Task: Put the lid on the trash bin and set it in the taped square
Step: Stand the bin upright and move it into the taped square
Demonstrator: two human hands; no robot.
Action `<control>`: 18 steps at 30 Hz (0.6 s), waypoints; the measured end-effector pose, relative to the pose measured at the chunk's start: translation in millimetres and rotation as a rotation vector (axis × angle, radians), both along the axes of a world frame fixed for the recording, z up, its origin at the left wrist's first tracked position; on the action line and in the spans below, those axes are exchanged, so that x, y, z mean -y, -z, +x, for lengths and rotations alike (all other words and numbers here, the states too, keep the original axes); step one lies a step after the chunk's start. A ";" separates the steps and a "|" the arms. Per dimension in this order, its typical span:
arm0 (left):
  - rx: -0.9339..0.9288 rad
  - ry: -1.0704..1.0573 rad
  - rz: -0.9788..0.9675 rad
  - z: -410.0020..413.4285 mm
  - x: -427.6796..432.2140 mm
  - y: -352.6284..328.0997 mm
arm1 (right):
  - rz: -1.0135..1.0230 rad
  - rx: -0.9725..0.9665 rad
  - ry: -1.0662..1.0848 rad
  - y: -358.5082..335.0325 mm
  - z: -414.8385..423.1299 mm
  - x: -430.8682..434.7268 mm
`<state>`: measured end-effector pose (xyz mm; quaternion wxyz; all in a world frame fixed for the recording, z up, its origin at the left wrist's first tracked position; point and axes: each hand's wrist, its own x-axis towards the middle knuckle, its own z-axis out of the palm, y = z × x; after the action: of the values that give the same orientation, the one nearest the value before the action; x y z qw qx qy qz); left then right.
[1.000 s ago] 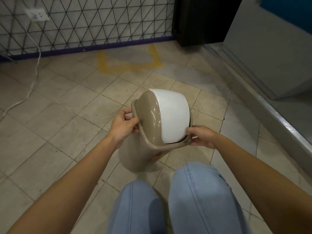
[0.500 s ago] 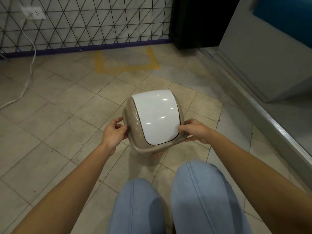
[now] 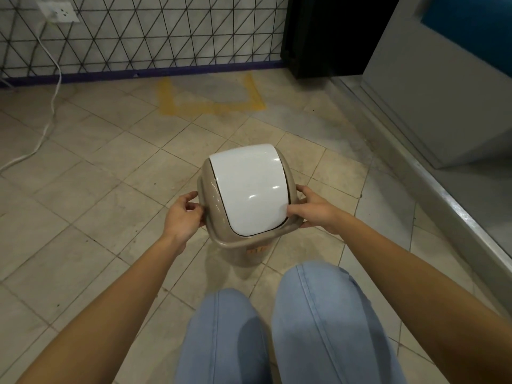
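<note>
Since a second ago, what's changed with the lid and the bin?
The lid has swung from tilted to level on the bin. The left hand and right hand stay gripping its rim. The bin remains short of the taped square.

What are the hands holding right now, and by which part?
Both the left hand and right hand grip the trash bin's lid at opposite sides of its rim.
</note>
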<state>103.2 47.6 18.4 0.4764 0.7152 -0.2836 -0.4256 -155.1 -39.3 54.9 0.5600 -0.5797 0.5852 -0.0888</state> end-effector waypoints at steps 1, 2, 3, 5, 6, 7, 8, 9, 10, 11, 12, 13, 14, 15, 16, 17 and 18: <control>0.045 -0.001 -0.001 -0.5 -0.8 -0.3 | -0.028 -0.024 -0.025 -0.1 -0.3 -0.3; 0.117 0.000 -0.010 -1.3 -2.0 -0.4 | -0.076 -0.055 -0.053 0.2 -0.6 -0.5; 0.197 -0.001 -0.029 -2.6 -4.2 -0.6 | -0.142 -0.085 -0.081 0.7 -1.5 -1.0; 0.310 -0.003 -0.112 -6.8 -10.6 -2.2 | -0.282 -0.117 -0.135 0.5 -2.9 -2.8; 0.333 0.007 -0.163 -9.9 -14.6 -3.0 | -0.332 -0.113 -0.159 -0.4 -3.2 -4.8; 0.338 0.025 -0.202 -13.3 -18.7 -3.8 | -0.365 -0.101 -0.178 -1.5 -2.7 -6.9; 0.335 0.052 -0.226 -17.0 -23.3 -4.8 | -0.384 -0.090 -0.194 -2.2 -1.7 -9.3; 0.337 0.092 -0.239 -20.9 -27.8 -5.6 | -0.395 -0.082 -0.203 -2.0 -0.4 -12.0; 0.358 0.143 -0.243 -24.4 -32.2 -6.0 | -0.406 -0.080 -0.208 -1.0 1.0 -14.5; 0.397 0.196 -0.239 -28.1 -35.9 -5.7 | -0.419 -0.082 -0.215 0.5 2.2 -16.7; 0.442 0.243 -0.229 -30.8 -39.6 -5.4 | -0.432 -0.087 -0.223 2.2 3.7 -18.6; 0.476 0.283 -0.224 -32.7 -42.5 -5.2 | -0.441 -0.092 -0.228 3.9 4.8 -20.0; 0.492 0.316 -0.225 -33.5 -44.5 -5.0 | -0.447 -0.096 -0.228 5.5 5.9 -20.8; 0.499 0.344 -0.228 -33.1 -44.9 -4.7 | -0.452 -0.097 -0.224 6.9 6.9 -20.8; 0.505 0.366 -0.230 -32.1 -44.6 -4.3 | -0.455 -0.096 -0.215 8.1 7.6 -20.4; 0.509 0.379 -0.232 -30.6 -43.6 -3.6 | -0.456 -0.095 -0.203 8.8 8.4 -19.8; 0.505 0.385 -0.233 -29.4 -42.0 -3.4 | -0.456 -0.094 -0.191 9.4 9.5 -18.8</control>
<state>73.8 89.6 21.8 0.3806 0.6722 -0.5690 -0.2820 -145.6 -20.5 45.5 0.3927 -0.7473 0.5179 -0.1384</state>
